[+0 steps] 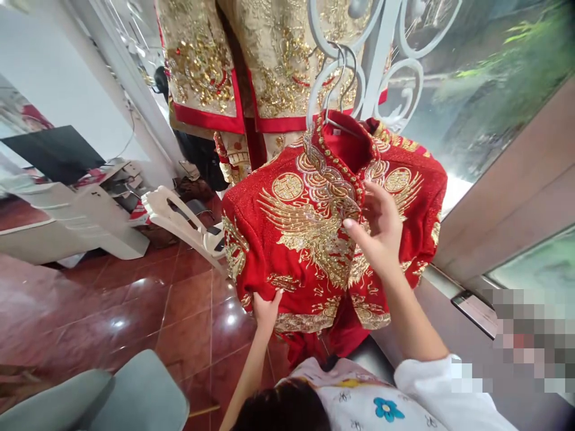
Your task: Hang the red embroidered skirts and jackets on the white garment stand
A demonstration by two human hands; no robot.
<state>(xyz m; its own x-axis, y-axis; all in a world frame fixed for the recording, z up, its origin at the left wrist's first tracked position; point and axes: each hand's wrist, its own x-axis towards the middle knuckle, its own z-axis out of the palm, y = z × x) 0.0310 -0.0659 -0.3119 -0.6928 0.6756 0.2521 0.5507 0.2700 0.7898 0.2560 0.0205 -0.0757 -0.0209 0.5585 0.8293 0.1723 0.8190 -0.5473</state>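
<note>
A red jacket (309,251) with gold embroidery, beading and a stand-up collar hangs from a metal hanger (335,78) in front of me. Low on its left side, near the hem and sleeve, my left hand (266,308) pinches the cloth. The thumb lies on the front and the other fingers are hidden by fabric. At the front opening below the collar is my right hand (381,230), thumb and index finger spread apart. Its fingertips are at the beaded edge; whether they press on it I cannot make out. Red fabric (309,347) shows beneath the hem.
A white scrolled metal rack (375,54) carries the hangers. Gold sequined garments (202,78) with red borders hang behind. To the left are a white wooden stand (179,221) and pale chairs (148,389) on a tiled floor (184,317). A phone (476,311) lies on the right ledge beside the window.
</note>
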